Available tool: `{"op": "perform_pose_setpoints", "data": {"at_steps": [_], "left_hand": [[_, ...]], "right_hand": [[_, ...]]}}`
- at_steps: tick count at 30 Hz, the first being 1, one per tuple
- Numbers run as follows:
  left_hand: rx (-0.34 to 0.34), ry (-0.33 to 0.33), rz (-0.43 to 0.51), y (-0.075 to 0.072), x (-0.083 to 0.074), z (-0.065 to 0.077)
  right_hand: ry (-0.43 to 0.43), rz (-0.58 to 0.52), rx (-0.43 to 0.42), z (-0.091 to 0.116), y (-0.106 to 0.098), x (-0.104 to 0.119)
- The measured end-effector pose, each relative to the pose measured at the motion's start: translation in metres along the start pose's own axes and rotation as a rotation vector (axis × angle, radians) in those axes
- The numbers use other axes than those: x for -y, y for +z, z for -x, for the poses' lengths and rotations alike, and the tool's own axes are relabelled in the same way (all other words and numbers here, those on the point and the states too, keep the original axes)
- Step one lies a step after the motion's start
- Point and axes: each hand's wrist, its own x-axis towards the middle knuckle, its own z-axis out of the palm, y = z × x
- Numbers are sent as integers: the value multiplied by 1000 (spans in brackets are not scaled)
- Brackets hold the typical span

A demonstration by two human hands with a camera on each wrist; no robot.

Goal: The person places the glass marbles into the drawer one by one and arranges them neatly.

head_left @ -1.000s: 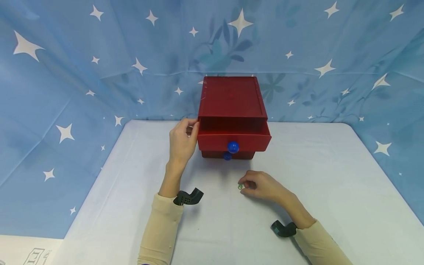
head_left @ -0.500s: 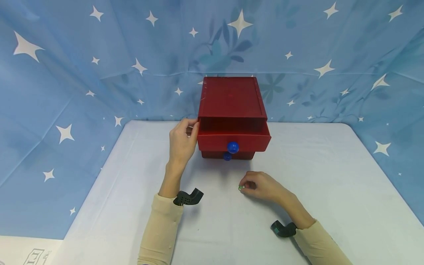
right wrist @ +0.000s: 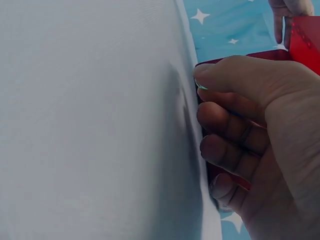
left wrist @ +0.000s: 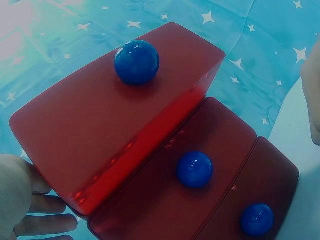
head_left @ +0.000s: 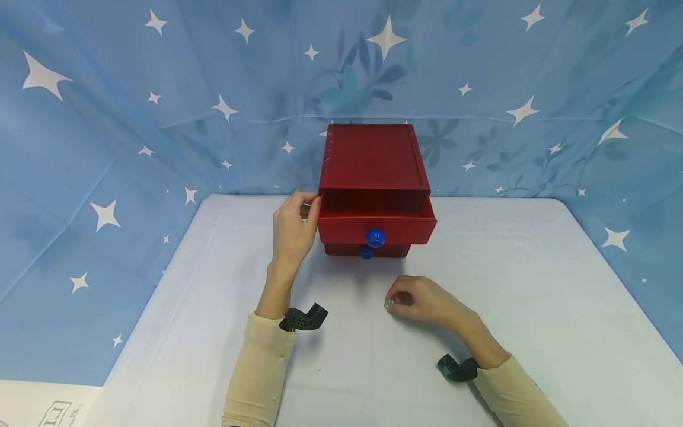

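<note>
A red drawer cabinet (head_left: 373,155) stands at the back of the table, its top drawer (head_left: 341,230) pulled out. Blue ball knobs (left wrist: 137,62) mark the drawers; the two lower ones are closed. My left hand (head_left: 293,231) rests at the cabinet's left side, fingertips touching beside the pulled-out drawer; in the left wrist view its fingers (left wrist: 47,224) are loosely extended. In front of the cabinet, low over the table, my right hand (head_left: 421,299) pinches a small green marble (head_left: 388,303) between thumb and index finger. The fingers mostly cover the marble in the right wrist view.
A white cloth covers the table (head_left: 341,379). Behind it hangs a blue curtain (head_left: 240,89) with white stars. Each wrist wears a dark camera mount, the left one (head_left: 304,317) above the table and the right one (head_left: 457,369) near its surface.
My right fingertips have closed on the green marble, which showed more fully between them a second ago. The left hand and the cabinet have not moved.
</note>
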Motion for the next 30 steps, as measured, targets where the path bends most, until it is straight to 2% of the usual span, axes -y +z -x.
{"op": "perform_pose_setpoints", "data": {"at_steps": [6,11,17,30], "left_hand": [[0,0,3,-1,0,0],[1,4,4,-1,1,0],[6,-2,9,0,2,-1],[5,-3,10,-1,0,-1]], "right_hand": [[-17,-3,-24,-1,-3,6],[-55,-31,-49,-2,-8,19],[-56,-35,-61,0,-14,32],[-154,-68,-156,5,-25,58]]}}
